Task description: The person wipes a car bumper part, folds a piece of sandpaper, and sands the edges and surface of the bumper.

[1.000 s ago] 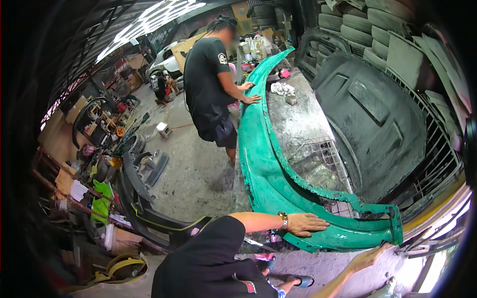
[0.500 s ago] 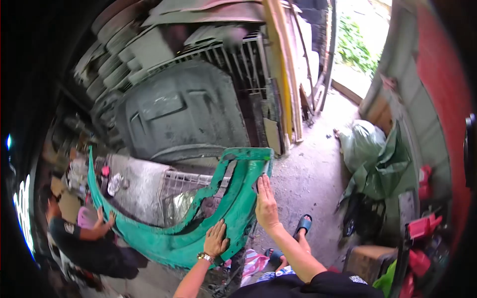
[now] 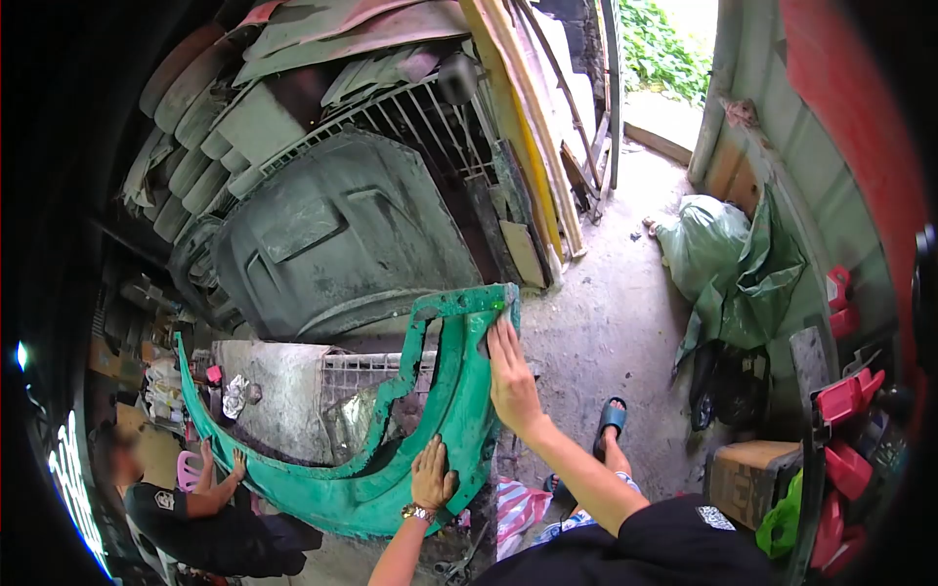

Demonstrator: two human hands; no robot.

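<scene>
A large green car fender (image 3: 445,391) with a curved wheel arch stretches across the middle, its long thin end at the left. My left hand (image 3: 431,479) lies flat on its lower surface, fingers spread a little and a watch on the wrist. Up near the top right corner, my right hand (image 3: 511,376) presses with straight fingers along the fender's edge. A dark flat piece, apparently sandpaper (image 3: 484,344), shows partly under those fingers; the rest of it is hidden.
A co-worker (image 3: 200,513) at the left has both hands on the fender. Behind it leans a grey car hood (image 3: 342,234) before stacked parts. Bags (image 3: 713,244), a box (image 3: 747,483) and red pieces (image 3: 848,396) line the right side. A doorway opens beyond.
My right hand has slid up along the fender's edge toward its top corner. My left hand stays flat on the panel. The camera view has shifted somewhat.
</scene>
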